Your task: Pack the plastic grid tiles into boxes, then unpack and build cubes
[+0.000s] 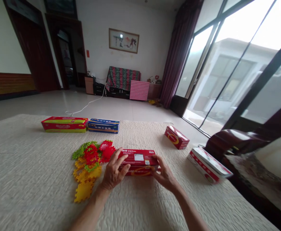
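A long red cardboard box (140,157) with white lettering and a pale label lies in front of me on a quilted cover. At its left end, my left hand (114,171) has its fingers over the top edge and its thumb against the near side. My right hand (164,173) grips the opposite end, fingertips at the top corner and lower front. Close to my left hand is a loose pile of toothed plastic pieces: red ones (91,154), green ones (82,150) and yellow ones (84,191).
Beyond the pile stand a red and yellow-green box (64,124) and a blue box (103,126), end to end. To the right are a smaller red box (176,137) and a white and red box (209,165). Dark wooden furniture (223,141) borders the cover's right edge.
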Motion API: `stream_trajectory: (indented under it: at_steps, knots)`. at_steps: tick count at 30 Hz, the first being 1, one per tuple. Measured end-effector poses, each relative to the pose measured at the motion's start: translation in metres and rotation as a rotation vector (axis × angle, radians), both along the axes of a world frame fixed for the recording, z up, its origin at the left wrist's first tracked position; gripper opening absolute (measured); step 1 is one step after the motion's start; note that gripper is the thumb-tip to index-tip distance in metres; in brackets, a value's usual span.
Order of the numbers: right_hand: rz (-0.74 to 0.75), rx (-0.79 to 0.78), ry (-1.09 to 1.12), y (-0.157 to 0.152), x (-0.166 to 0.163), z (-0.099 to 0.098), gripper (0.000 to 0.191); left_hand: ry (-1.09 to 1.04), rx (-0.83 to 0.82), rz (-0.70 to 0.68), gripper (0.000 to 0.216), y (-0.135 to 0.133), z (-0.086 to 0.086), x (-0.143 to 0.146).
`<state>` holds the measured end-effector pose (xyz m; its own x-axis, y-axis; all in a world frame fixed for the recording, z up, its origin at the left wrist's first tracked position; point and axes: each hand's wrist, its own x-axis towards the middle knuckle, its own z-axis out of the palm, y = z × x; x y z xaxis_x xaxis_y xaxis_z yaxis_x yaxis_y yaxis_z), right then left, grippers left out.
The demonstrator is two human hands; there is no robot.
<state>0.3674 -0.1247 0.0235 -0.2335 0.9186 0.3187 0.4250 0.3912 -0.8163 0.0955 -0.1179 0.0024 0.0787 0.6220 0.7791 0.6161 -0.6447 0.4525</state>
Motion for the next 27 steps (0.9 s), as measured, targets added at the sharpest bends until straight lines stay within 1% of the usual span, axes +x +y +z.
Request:
stream_trajectory:
  at_steps: [3, 5, 9, 12, 15, 18, 21, 23, 25, 27]
  knots:
    - [0.005, 0.000, -0.038, 0.000, 0.000, -0.002, 0.052, 0.049, 0.016, 0.074, 0.052, -0.002, -0.001, -0.001]
    - [-0.012, 0.032, -0.045, -0.001, -0.001, -0.002, 0.053, 0.059, 0.035, 0.135, 0.057, -0.002, -0.003, 0.000]
    - [-0.018, 0.066, 0.028, 0.000, -0.003, -0.007, 0.052, 0.048, 0.066, 0.236, 0.052, 0.003, -0.009, 0.008]
    - [-0.062, 0.065, 0.102, 0.017, 0.000, -0.013, 0.050, 0.046, 0.031, 0.254, 0.046, 0.021, -0.011, 0.021]
    - [-0.147, 0.108, 0.158, 0.050, 0.001, -0.018, 0.048, 0.102, -0.056, 0.211, 0.048, 0.054, -0.008, 0.034]
    - [-0.236, 0.158, 0.246, 0.091, -0.006, -0.024, 0.052, 0.137, -0.119, 0.194, 0.050, 0.098, -0.006, 0.040]
    - [-0.403, 0.182, 0.303, 0.131, -0.017, -0.033, 0.054, 0.150, -0.130, 0.200, 0.047, 0.142, -0.006, 0.037]
    - [-0.504, 0.178, 0.269, 0.155, -0.022, -0.040, 0.046, 0.161, -0.128, 0.202, 0.047, 0.168, -0.006, 0.033]
    - [-0.515, 0.162, 0.221, 0.174, -0.025, -0.046, 0.035, 0.173, -0.128, 0.209, 0.048, 0.190, -0.006, 0.030]
    - [-0.478, 0.153, 0.196, 0.189, -0.024, -0.050, 0.028, 0.188, -0.125, 0.216, 0.049, 0.210, -0.006, 0.027]
